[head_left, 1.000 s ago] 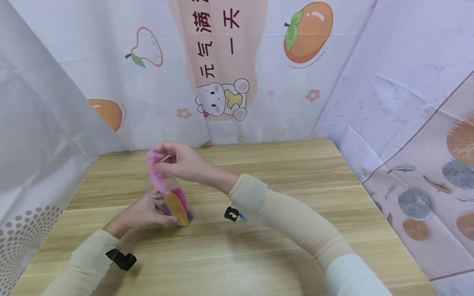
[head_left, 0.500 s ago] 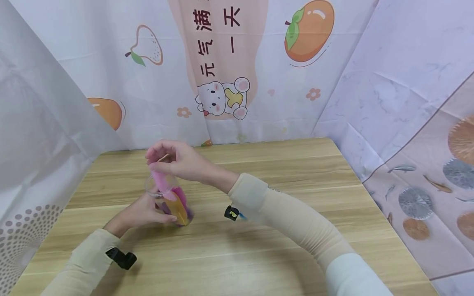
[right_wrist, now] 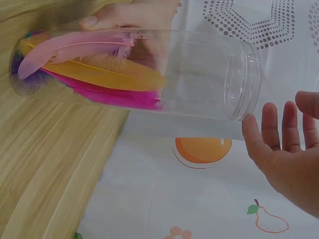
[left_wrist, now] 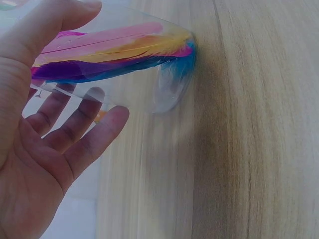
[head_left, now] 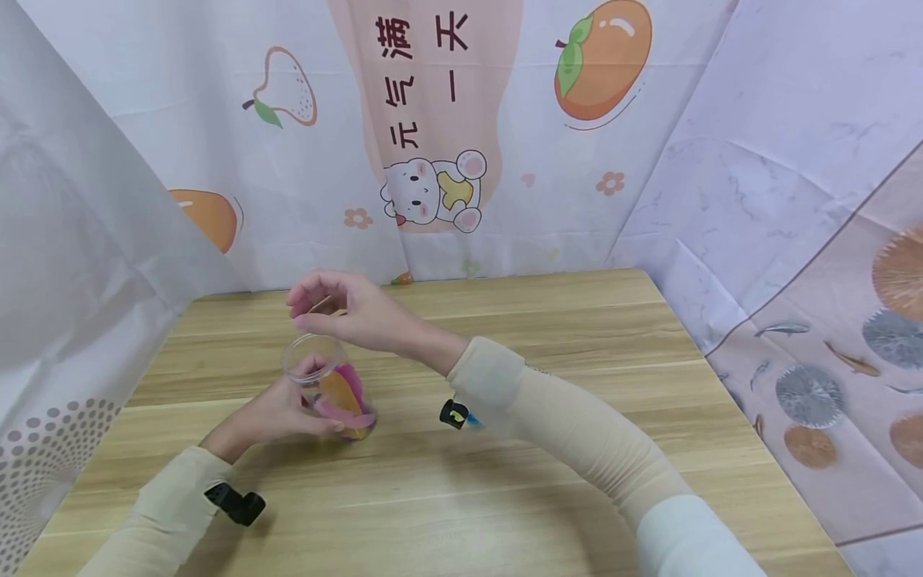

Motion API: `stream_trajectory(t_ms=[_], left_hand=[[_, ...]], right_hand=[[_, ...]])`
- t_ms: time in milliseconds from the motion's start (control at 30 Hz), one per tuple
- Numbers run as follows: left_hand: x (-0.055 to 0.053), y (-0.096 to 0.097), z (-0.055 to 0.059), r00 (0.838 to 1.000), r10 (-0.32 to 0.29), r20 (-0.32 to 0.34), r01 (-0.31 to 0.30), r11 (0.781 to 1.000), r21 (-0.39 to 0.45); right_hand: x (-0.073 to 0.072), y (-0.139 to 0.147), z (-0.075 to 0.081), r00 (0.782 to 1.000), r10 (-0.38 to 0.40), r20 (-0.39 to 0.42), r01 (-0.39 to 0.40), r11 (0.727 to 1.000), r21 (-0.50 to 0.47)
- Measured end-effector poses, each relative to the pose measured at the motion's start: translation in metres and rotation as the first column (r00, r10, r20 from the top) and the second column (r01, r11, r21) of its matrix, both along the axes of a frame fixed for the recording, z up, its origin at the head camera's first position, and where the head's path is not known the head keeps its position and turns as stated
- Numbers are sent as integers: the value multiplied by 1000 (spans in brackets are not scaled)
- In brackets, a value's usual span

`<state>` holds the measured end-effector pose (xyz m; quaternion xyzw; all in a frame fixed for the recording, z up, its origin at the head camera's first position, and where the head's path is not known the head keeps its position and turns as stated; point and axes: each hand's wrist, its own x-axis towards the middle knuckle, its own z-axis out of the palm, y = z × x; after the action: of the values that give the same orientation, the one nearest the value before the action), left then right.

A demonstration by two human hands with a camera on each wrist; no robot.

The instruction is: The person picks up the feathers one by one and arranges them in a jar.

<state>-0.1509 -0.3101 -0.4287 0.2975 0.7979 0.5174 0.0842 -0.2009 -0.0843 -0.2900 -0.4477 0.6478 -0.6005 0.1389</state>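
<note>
A clear plastic jar point(right_wrist: 199, 74) stands on the wooden table, its mouth uncovered. My left hand point(head_left: 281, 413) grips it around the lower side, thumb in front and fingers behind. Inside the jar lie a light pink feather point(right_wrist: 75, 49), an orange-yellow feather point(right_wrist: 114, 74) and a magenta feather point(right_wrist: 114, 97). Purple point(left_wrist: 70, 71) and blue feathers point(left_wrist: 134, 68) show through the wall in the left wrist view. Just above the jar's rim hovers my right hand point(head_left: 353, 312), its fingers loosely bent and holding nothing.
The wooden table point(head_left: 505, 481) runs to a back edge against a printed curtain point(head_left: 562, 200) with fruit and a cartoon figure. More patterned cloth point(head_left: 815, 320) hangs along the right side. Each wrist wears a small black camera point(head_left: 236, 505).
The light pink feather has left my right hand and dropped through the mouth into the jar. My right hand stays over the rim; the left keeps its hold.
</note>
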Motion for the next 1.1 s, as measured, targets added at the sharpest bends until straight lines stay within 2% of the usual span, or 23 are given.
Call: stream_trajectory(t_ms=[267,500,733,900,1100], left_hand=[[1,0,1,999,31,12,-31,999,-28],[0,1,1,1000,14,3,-14,1000,-16],[-1,0,-2,1000,21,-1,-21,999,-26],[0,0,-3,1000,26,1,-26,999,-29],[0,0,-2,999,45,2,-45,998,-44]], right_hand=[[-4,7,-2,999,12,-33,-12,1000,-8],[-9,17,-3,999,-7,-51,11,997,71],[-16,31,-7,999,18,-40,-11,988,152],[-23,42,-12,999,42,-26,-34,967,252],[-30,57,-20,996,88,-25,-70,912,404]])
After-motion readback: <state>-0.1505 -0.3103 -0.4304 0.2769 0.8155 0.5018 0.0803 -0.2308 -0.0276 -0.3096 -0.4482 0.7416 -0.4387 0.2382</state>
